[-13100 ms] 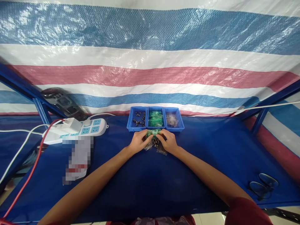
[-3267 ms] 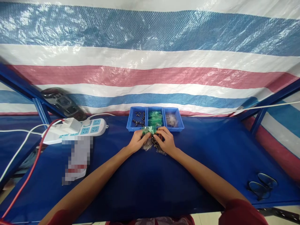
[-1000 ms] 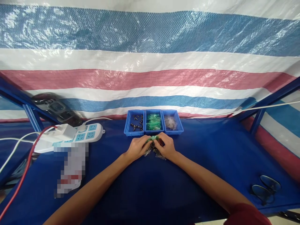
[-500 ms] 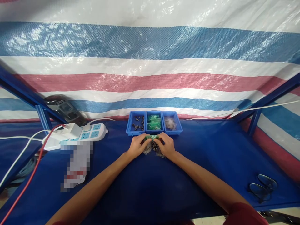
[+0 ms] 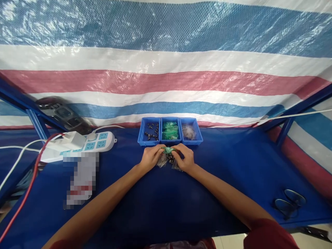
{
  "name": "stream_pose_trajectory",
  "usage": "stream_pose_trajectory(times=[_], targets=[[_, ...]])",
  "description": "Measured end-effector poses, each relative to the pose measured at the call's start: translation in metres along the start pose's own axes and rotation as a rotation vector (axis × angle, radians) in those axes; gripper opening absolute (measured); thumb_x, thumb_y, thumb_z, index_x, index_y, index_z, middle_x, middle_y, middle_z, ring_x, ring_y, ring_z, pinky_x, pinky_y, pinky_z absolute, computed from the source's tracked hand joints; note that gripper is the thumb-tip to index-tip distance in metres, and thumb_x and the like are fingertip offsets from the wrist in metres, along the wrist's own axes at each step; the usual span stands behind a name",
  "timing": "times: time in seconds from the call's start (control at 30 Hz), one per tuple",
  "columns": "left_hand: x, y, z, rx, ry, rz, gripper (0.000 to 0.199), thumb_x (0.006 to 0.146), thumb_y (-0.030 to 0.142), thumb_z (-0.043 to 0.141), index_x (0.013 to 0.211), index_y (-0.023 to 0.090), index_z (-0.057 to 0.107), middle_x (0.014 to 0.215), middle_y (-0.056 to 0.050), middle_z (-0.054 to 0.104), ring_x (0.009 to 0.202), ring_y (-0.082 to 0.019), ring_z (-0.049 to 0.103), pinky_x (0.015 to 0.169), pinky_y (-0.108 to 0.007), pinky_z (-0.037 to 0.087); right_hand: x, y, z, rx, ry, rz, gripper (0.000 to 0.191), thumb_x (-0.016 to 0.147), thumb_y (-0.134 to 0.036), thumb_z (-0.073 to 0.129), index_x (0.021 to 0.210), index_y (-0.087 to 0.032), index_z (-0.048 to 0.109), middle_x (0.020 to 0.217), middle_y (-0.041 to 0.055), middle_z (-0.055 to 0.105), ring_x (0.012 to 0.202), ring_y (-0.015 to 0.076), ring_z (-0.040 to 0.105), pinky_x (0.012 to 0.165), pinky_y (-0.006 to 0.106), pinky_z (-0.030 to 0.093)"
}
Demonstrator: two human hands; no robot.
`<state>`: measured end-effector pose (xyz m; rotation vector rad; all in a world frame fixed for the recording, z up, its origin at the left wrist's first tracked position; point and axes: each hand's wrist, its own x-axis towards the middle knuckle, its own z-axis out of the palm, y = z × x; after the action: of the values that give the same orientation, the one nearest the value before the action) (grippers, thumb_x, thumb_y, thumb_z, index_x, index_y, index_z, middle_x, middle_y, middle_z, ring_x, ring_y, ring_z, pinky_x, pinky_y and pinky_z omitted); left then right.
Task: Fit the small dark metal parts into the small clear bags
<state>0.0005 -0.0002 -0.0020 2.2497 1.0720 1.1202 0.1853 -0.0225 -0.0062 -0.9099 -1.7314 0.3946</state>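
Observation:
My left hand (image 5: 151, 157) and my right hand (image 5: 184, 157) meet over the table's middle, both closed on a small green plastic packet (image 5: 168, 150) pinched between the fingertips. Below the packet lie several dark screws (image 5: 170, 158). Clear plastic bags rest beside them, one clear bag (image 5: 162, 160) by my left fingers and another clear bag (image 5: 176, 166) under my right hand. Just beyond my hands stand three blue bins side by side: the left bin (image 5: 149, 142) holds dark screws, the middle bin (image 5: 171, 141) green packets, the right bin (image 5: 192, 142) clear plastic bags.
A white power strip (image 5: 107, 142) with plugs and cables lies at the left, near a blurred pale package (image 5: 84, 176). A dark object in clear wrapping (image 5: 63, 112) leans behind it. Eyeglasses (image 5: 289, 204) lie at the right. Striped sheeting (image 5: 166, 81) hangs behind the blue table (image 5: 166, 204).
The camera view has tilted down somewhat, so the bins and table appear higher. Both hands stay together on the green packet, which shows more between the fingertips.

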Motion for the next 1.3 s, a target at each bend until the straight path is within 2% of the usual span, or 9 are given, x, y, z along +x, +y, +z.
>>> stream_pose_trajectory(times=[0.17,0.33,0.5,0.73,0.87,0.97,1.1,1.2,1.3], targets=[[0.0016,-0.0010,-0.0002,0.024,0.043,0.062,0.021,0.091,0.029,0.049,0.092,0.017,0.065,0.062,0.001,0.066,0.053,-0.010,0.060,0.055,-0.020,0.044,0.0033,0.0003,0.0020,-0.025,-0.074,0.021,0.015,0.090,-0.029,0.052,0.093,-0.018,0.061,0.073,0.0038,0.057,0.054,0.0128,0.049,0.053,0.027,0.044],[0.0043,0.0016,-0.0013,0.043,0.065,0.074,0.016,0.085,0.031,0.060,0.090,0.017,0.064,0.078,-0.003,0.070,0.065,-0.013,0.064,0.064,-0.022,0.048,0.0023,0.0036,0.0030,-0.038,-0.018,0.016,0.013,0.090,-0.026,0.052,0.089,-0.017,0.060,0.072,0.0036,0.057,0.057,0.0140,0.051,0.054,0.027,0.044],[0.0037,0.0014,0.0005,0.038,0.067,0.023,0.015,0.088,0.029,0.054,0.091,0.016,0.062,0.083,-0.004,0.069,0.074,-0.015,0.065,0.070,-0.024,0.050,0.0022,0.0051,0.0030,-0.041,-0.012,0.012,0.019,0.092,-0.029,0.047,0.091,-0.017,0.063,0.078,0.0062,0.061,0.069,0.0169,0.058,0.060,0.028,0.048],[-0.0015,-0.0049,0.0025,-0.051,0.181,-0.088,0.023,0.088,0.031,0.054,0.107,0.019,0.059,0.085,-0.002,0.068,0.056,-0.009,0.060,0.060,-0.022,0.049,-0.0006,0.0057,0.0053,-0.031,0.068,0.041,0.015,0.089,-0.026,0.052,0.093,-0.018,0.064,0.073,0.0041,0.062,0.057,0.0140,0.057,0.055,0.028,0.049],[0.0012,-0.0027,0.0006,-0.070,0.150,-0.138,0.027,0.083,0.035,0.061,0.104,0.018,0.062,0.076,0.000,0.067,0.052,-0.009,0.056,0.056,-0.021,0.048,-0.0021,0.0087,0.0063,0.032,0.113,0.147,0.013,0.088,-0.028,0.054,0.093,-0.018,0.061,0.069,0.0012,0.063,0.050,0.0130,0.059,0.054,0.027,0.050],[0.0022,-0.0010,0.0001,-0.051,0.122,-0.133,0.021,0.086,0.034,0.057,0.095,0.017,0.065,0.068,0.000,0.064,0.053,-0.010,0.056,0.056,-0.022,0.047,-0.0008,0.0077,0.0055,0.046,0.062,0.153,0.013,0.088,-0.029,0.053,0.091,-0.019,0.060,0.068,0.0009,0.062,0.054,0.0139,0.060,0.058,0.027,0.051],[0.0009,-0.0008,-0.0004,-0.050,0.112,-0.079,0.021,0.090,0.028,0.050,0.100,0.016,0.063,0.084,-0.004,0.068,0.070,-0.014,0.063,0.067,-0.024,0.050,0.0029,0.0042,0.0034,0.015,0.005,0.077,0.015,0.088,-0.032,0.053,0.089,-0.018,0.060,0.081,0.0055,0.063,0.067,0.0159,0.060,0.062,0.028,0.051],[0.0007,-0.0017,-0.0003,-0.018,0.135,-0.001,0.020,0.090,0.026,0.050,0.100,0.015,0.064,0.093,-0.006,0.069,0.083,-0.017,0.065,0.076,-0.027,0.051,0.0046,0.0039,0.0025,-0.009,-0.001,0.059,0.017,0.091,-0.030,0.049,0.084,-0.018,0.058,0.077,0.0050,0.060,0.065,0.0150,0.056,0.060,0.028,0.049],[0.0016,-0.0042,0.0011,0.004,0.154,0.007,0.020,0.089,0.028,0.053,0.097,0.016,0.066,0.089,-0.006,0.071,0.080,-0.018,0.067,0.074,-0.027,0.053,0.0041,0.0057,0.0032,-0.031,-0.023,0.077,0.019,0.092,-0.029,0.046,0.081,-0.018,0.057,0.071,0.0031,0.056,0.061,0.0141,0.053,0.059,0.028,0.046]])
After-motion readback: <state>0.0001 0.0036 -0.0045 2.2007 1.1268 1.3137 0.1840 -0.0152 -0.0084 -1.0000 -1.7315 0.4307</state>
